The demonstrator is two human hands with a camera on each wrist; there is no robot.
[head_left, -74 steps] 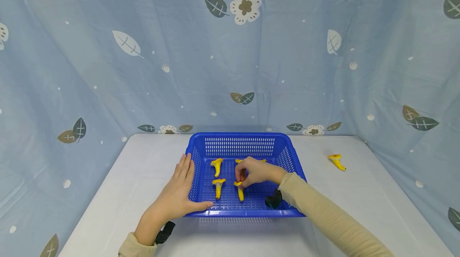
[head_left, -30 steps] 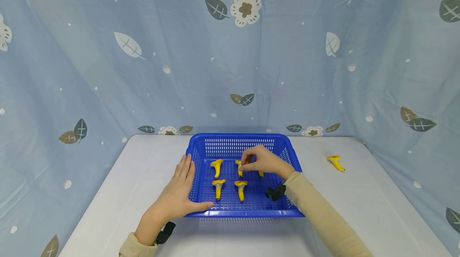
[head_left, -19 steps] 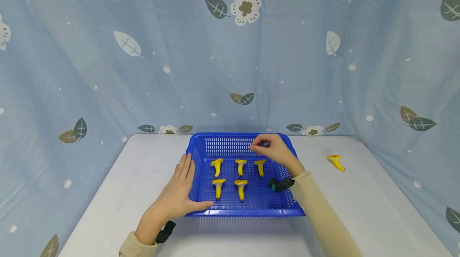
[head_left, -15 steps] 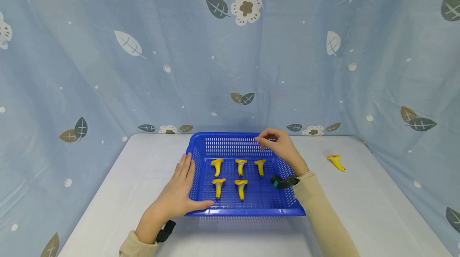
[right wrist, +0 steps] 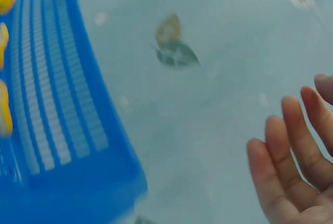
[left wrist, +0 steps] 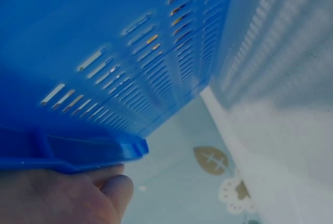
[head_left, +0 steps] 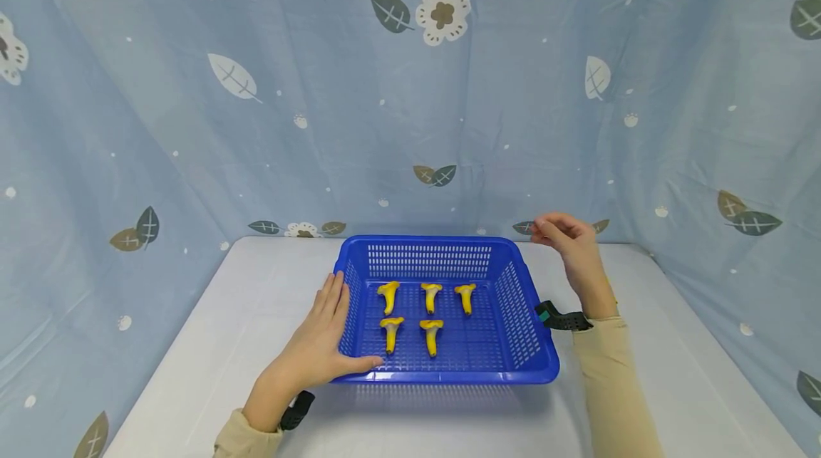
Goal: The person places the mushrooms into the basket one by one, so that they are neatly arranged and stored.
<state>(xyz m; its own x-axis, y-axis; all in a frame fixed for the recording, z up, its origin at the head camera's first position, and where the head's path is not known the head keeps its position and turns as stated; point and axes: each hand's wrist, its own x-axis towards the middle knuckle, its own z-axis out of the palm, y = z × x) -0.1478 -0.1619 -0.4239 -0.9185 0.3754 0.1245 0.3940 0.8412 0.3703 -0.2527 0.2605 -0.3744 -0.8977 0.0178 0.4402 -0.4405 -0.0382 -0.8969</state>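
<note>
Several yellow chanterelle mushrooms lie stem-down in a blue plastic basket (head_left: 442, 377), three in the far row and two in the near row. A far mushroom (head_left: 465, 298) is rightmost; below and left of it is a near one (head_left: 432, 337). My left hand (head_left: 314, 344) rests with straight fingers along the basket's left rim, thumb over the front-left corner. My right hand (head_left: 577, 258) hovers beyond the basket's right side, fingers loosely bent and holding nothing. Another mushroom is mostly hidden behind the right wrist. The right wrist view shows spread fingers (right wrist: 281, 151).
The basket stands on a white-covered table (head_left: 269, 287). A blue curtain (head_left: 321, 87) printed with leaves and flowers hangs behind and beside it. The basket's right wall (head_left: 522, 315) rises between the mushrooms and the right arm.
My right hand has let go of the mushrooms in the basket, risen and swung right past the rim, now covering the mushroom on the table. My left hand stays put.
</note>
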